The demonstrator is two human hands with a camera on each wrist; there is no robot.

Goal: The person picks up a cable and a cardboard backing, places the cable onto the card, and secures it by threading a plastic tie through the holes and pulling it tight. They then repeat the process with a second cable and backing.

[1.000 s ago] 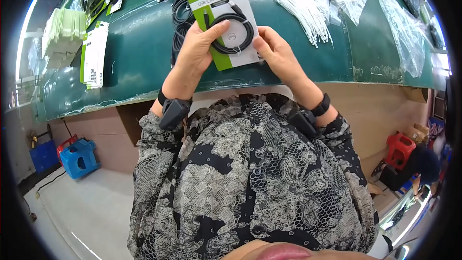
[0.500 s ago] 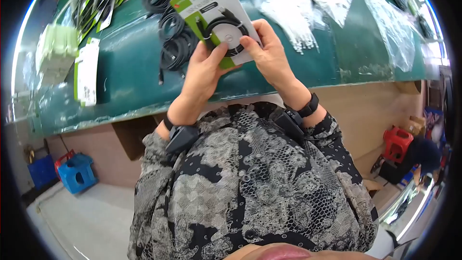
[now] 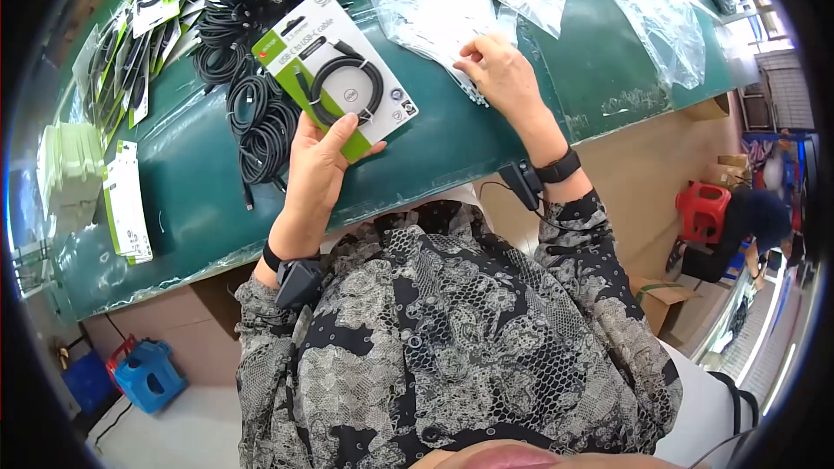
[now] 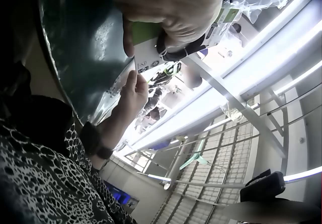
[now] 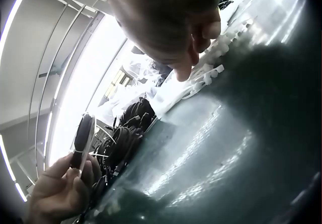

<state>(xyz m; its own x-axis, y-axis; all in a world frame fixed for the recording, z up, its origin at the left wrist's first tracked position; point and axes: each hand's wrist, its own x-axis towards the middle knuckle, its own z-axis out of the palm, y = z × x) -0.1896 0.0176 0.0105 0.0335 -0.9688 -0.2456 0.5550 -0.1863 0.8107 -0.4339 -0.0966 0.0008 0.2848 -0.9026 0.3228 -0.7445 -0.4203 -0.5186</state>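
My left hand [image 3: 317,161] grips the lower edge of a carded USB-C cable pack [image 3: 347,91], thumb across the front. Its card is white and green, and a black cable [image 3: 376,78] is coiled on it, tied in places with white ties. In the left wrist view, part of the card [image 4: 146,53] shows beneath that hand. My right hand [image 3: 504,78] is over the near ends of a bunch of white cable ties [image 3: 434,30], fingers bent. Close to its fingertips, the right wrist view shows several tie ends [image 5: 214,73]; whether it pinches one I cannot tell.
Bundled black cables [image 3: 261,126] lie beyond and left of the held pack. Farther left are carded packs [image 3: 143,52], a stack of pale green cards [image 3: 69,165] and white cards [image 3: 126,200]. A clear plastic bag [image 3: 669,35] lies at right on the green table [image 3: 417,156].
My right hand has let go of the card and moved right to the cable ties. The left hand keeps the pack, now lower and farther left in the head view.
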